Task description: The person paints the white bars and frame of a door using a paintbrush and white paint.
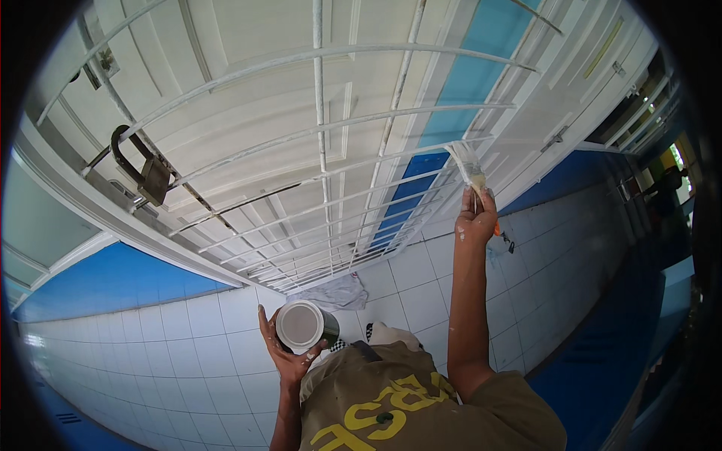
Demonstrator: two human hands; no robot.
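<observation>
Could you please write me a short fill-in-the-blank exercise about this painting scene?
1. The right hand holds a ____ against the white grille.
2. The left hand holds a round ____ of white paint.
3. A ____ hangs at the grille's left side.
4. The floor is covered in white ____.

Missing words: brush; can; padlock; tiles

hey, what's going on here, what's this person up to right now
A person is painting a white metal grille gate. The right hand is raised and grips a flat paintbrush with pale bristles, its tip against a bar of the grille. The left hand holds a small round can of whitish paint at chest level. A dark padlock hangs on the gate's left side, and a crumpled grey cloth lies on the white tiled floor.
</observation>
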